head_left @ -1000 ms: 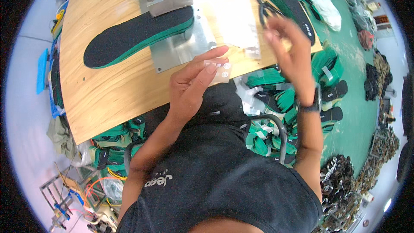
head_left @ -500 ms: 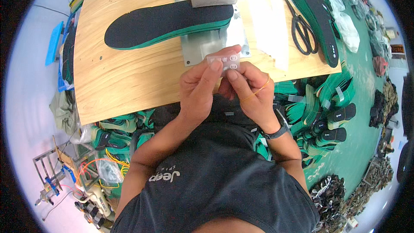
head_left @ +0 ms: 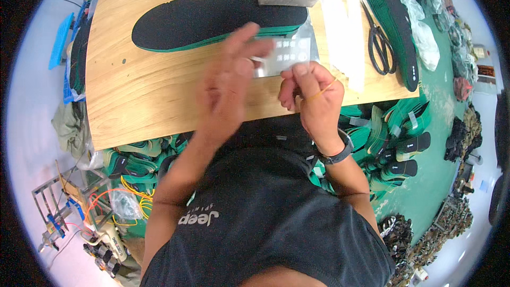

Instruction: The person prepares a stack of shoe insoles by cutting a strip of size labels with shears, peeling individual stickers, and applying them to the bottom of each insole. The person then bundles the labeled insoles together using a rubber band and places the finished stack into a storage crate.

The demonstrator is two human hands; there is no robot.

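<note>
- Your right hand (head_left: 317, 89) pinches the clear label sheet (head_left: 291, 52) by its near edge, leaving most print uncovered.
- Your left hand (head_left: 226, 82) blurs beside it; I cannot tell its grip.
- Insoles (head_left: 212, 21) lie just beyond, probably for easy reach.

The wooden table (head_left: 111, 85) bears black scissors (head_left: 376, 31), white strips (head_left: 340, 37) and black-green insoles (head_left: 393, 17).

Blurred left hand (head_left: 227, 82) beside right hand (head_left: 317, 89) in fingertip pinch.
</note>
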